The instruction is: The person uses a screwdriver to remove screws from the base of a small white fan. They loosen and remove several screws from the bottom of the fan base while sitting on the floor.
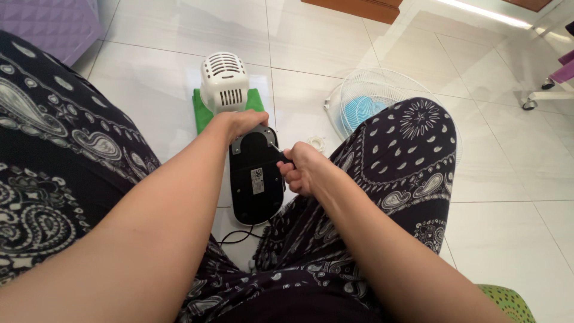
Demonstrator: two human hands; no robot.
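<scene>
fan base (256, 185) lengthwise, motor end far

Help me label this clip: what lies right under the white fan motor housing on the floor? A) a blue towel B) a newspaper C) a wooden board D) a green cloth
D: the white fan motor housing rests on a green cloth spread over the tiled floor.

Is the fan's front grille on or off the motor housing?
Off: the grille lies flat on the floor, apart from the motor housing.
</scene>
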